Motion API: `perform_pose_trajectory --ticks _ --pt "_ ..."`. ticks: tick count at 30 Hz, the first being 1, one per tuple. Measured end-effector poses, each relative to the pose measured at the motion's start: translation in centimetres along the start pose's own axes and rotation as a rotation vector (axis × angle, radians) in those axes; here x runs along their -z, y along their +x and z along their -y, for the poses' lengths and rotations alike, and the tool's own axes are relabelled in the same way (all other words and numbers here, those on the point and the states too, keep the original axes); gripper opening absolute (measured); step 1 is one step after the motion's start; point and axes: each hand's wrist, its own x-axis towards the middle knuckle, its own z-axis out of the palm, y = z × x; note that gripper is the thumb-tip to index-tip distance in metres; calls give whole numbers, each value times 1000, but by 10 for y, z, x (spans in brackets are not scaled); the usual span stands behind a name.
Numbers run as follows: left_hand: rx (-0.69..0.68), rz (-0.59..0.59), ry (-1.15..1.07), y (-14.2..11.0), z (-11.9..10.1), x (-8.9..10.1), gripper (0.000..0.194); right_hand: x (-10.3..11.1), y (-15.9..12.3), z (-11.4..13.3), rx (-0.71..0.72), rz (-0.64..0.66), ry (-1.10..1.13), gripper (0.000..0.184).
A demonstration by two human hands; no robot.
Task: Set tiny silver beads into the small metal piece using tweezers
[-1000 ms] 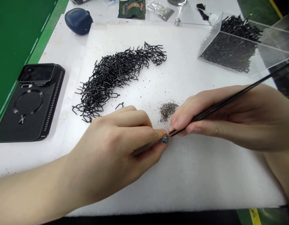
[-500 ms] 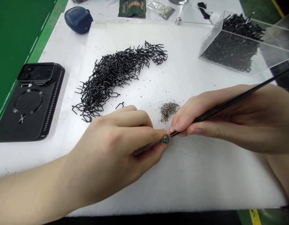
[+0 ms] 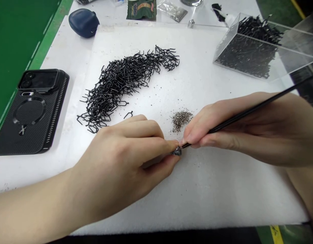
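Observation:
Between the thumb and fingertips of my left hand (image 3: 128,159) is a small dark-grey metallic part (image 3: 177,151), mostly hidden by the fingers. My right hand (image 3: 245,132) pinches slender black tweezers (image 3: 240,116), whose tip meets the part at the left fingertips. Whether the tip grips anything is too small to tell. Just beyond the fingertips lies a little heap of tiny brownish metal pieces (image 3: 181,120). Farther off, a curved pile of black Y-shaped forked pieces (image 3: 126,76) spreads over the white foam sheet (image 3: 197,200), with one loose fork (image 3: 128,114) near my left knuckles.
A clear plastic box (image 3: 293,54) holding black pieces sits tilted at the upper right. On the left lie a black phone (image 3: 31,112) and a dark-blue rounded case (image 3: 84,23). Along the back are a green packet (image 3: 141,9) and a clear bag (image 3: 173,11).
The whole view has shifted very slightly. Both hands keep the same hold, with the tweezers' tip still at the small part.

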Motion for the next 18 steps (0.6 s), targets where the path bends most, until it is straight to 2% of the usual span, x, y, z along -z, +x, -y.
perform_pose_trajectory --ticks 2,6,11,13,18 --pt "16 35 -6 0 -1 2 16 -1 1 1 -15 -15 5 15" --pt "26 18 7 -4 2 -1 15 -1 3 2 -49 -21 24 6" --pt "6 -5 -1 -3 1 -1 17 1 1 2 -51 -21 33 8" --pt "30 21 27 0 -2 1 14 1 2 2 -47 -19 27 7" --pt "30 -6 64 4 -6 -1 9 -1 5 1 -22 -16 15 6"
